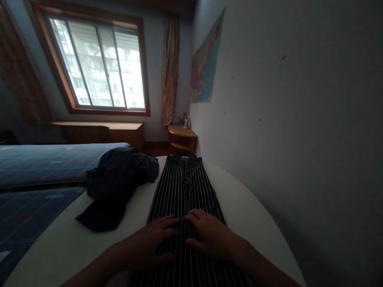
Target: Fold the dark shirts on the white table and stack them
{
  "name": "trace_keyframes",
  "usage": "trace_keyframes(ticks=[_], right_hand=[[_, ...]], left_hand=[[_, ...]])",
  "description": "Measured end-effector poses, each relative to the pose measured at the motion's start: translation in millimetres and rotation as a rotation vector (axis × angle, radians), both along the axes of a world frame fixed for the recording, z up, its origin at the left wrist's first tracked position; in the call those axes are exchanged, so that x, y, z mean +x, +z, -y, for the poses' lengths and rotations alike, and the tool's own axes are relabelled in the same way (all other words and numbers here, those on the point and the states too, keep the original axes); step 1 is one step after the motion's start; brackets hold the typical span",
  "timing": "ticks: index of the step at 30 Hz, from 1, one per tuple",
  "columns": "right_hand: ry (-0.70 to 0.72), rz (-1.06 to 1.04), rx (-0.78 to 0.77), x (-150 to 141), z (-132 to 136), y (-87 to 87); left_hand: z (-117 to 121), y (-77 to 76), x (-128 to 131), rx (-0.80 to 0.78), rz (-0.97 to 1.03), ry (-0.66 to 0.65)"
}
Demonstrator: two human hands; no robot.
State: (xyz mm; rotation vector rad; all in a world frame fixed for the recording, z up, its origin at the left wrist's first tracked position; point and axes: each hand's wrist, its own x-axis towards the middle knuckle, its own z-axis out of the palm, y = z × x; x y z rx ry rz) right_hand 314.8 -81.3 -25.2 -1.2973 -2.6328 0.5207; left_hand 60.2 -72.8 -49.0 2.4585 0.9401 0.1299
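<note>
Black trousers with thin white stripes (197,187) lie spread flat along the middle of a white round table (242,199), waistband at the far edge and legs toward me. My left hand (149,243) rests on the left leg, fingers stretched out and apart. On the right leg lies my right hand (209,233), also flat, its fingertips close to those of the left near the centre line. Neither hand grips the cloth. The lower ends of the legs run out of view at the bottom.
A crumpled dark garment (122,175) lies at the table's left edge. Beyond it are mattresses with a blue checked cover (60,159). A wall (284,151) runs close along the right. A wooden corner shelf (182,131) and a desk (119,126) stand at the back.
</note>
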Motion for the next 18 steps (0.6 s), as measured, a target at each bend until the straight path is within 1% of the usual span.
trace_keyframes(ticks=[2, 3, 5, 7, 8, 10, 12, 14, 18], right_hand=[[0.022, 0.05, 0.013, -2, 9, 3.2], [0.062, 0.072, 0.012, -4, 14, 1.5], [0.225, 0.108, -0.001, -8, 23, -9.7], [0.449, 0.155, -0.041, -14, 30, -28.6], [0.53, 0.187, -0.067, -17, 32, -38.7], [0.57, 0.251, -0.107, -22, 34, -54.8], [0.547, 0.302, -0.121, -25, 35, -62.3], [0.543, 0.3, -0.137, -25, 36, -63.0], [0.556, 0.202, -0.228, -22, 36, -61.3]], left_hand=[[0, 8.6, -2, -0.016, 0.046, 0.011], [-1, 11.2, -2, -0.024, 0.068, 0.012], [-3, 13.2, -3, -0.041, 0.108, 0.011], [-5, 12.5, -5, -0.063, 0.135, 0.007], [-6, 11.8, -6, -0.075, 0.147, 0.007], [-7, 11.2, -8, -0.092, 0.158, 0.01], [-6, 11.7, -9, -0.108, 0.146, 0.011], [-6, 12.6, -9, -0.12, 0.13, 0.015], [-6, 12.4, -10, -0.137, 0.145, 0.013]])
